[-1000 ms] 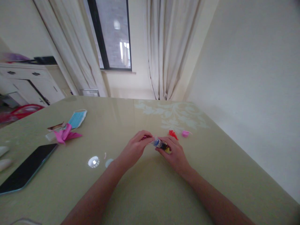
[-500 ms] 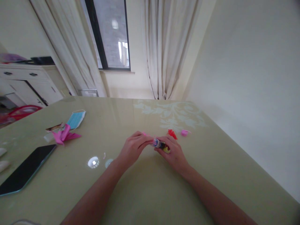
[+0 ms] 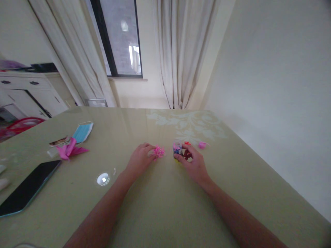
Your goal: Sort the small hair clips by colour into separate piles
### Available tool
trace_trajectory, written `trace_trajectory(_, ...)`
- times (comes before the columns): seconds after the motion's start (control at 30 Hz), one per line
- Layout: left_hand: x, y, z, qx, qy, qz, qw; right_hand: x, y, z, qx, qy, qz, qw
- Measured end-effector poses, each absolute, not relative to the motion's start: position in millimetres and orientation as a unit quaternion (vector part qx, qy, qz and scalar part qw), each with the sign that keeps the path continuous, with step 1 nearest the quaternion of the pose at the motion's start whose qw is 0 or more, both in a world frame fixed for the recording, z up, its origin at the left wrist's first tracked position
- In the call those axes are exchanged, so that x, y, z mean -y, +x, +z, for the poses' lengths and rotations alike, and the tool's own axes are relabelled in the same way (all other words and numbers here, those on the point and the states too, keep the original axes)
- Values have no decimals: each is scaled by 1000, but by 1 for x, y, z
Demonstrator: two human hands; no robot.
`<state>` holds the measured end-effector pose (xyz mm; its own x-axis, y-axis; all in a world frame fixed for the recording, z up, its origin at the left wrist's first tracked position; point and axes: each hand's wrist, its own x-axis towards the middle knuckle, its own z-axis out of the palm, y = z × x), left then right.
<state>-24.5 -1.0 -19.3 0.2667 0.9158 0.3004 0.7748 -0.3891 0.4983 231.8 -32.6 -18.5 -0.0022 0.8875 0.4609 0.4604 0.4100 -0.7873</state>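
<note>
My right hand [image 3: 193, 165] grips a small clear jar [image 3: 177, 148] by its side, thumb in front and fingers behind. The jar stands upright, with a blue patterned label, something pink inside and a bit of yellow at its base. To its left, a loose clump of pink stringy strands [image 3: 159, 152] lies on the table. The thumb and fingertips of my left hand [image 3: 141, 157] close on the clump's left edge. Partly hidden behind my right fingers is a red clump [image 3: 187, 143]. A small pink-purple bundle [image 3: 202, 145] lies further right.
On the left of the glossy table [image 3: 165, 213] lie a black phone [image 3: 31, 187], a pink folded-paper shape [image 3: 69, 150] and a blue face mask [image 3: 83, 132]. A round bright spot [image 3: 103, 179] shows on the tabletop. A wall [image 3: 271, 103] borders the right side.
My hands have moved apart. The jar has gone from tilted sideways against my left hand to upright. The pink clump now shows in full at my left fingertips.
</note>
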Motion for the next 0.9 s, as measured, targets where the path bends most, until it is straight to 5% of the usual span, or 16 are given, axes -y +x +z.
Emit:
trace_trajectory(0.33,-3,-16,-32,-522,806,239,144,32,232,-18,683,-496,210,493)
trace_trajectory(0.9,-14,-46,-5,-499,666,465,301,31,236,-26,751,-466,130,451)
